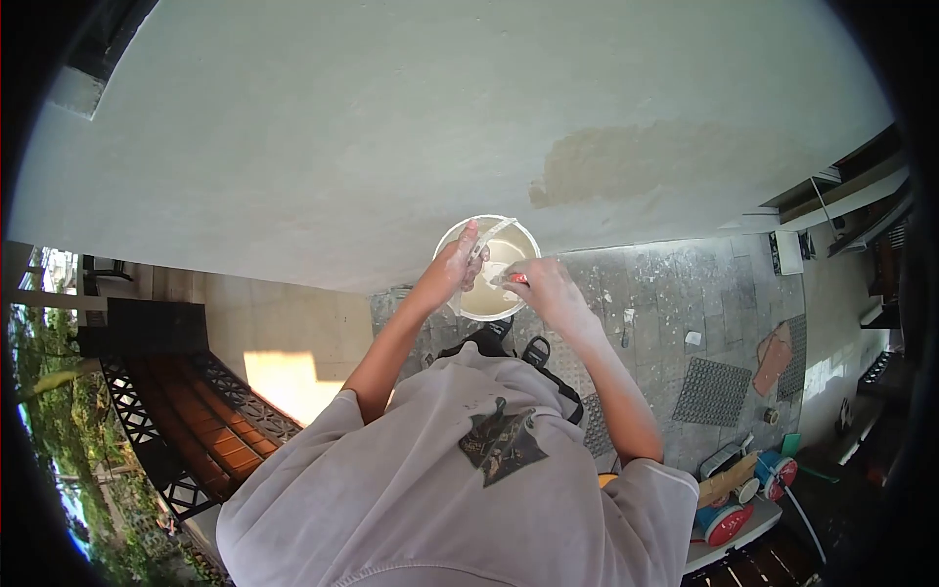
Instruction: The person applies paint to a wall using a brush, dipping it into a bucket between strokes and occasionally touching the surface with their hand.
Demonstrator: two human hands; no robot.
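A white bucket [534, 243] with pale paste inside hangs in front of my body, close to the wall. My left hand [458, 264] is closed around the bucket's white strap handle [497, 236], with its fingers over the bucket's mouth. Fingers of my right hand [548, 286] are wrapped round a red-handled scraper [518, 278] at the right side of the bucket. The scraper's working end points into the bucket over the paste and is hard to make out. Whitish dust coats both hands and my right forearm.
A pale wall [391, 127] with a damp-looking beige patch [626, 164] rises ahead. White splashes dot the paved floor [646, 284]. Textured mats [712, 391] lie to the right, near blue-and-red containers [729, 523]. A wooden bench [201, 421] stands at left.
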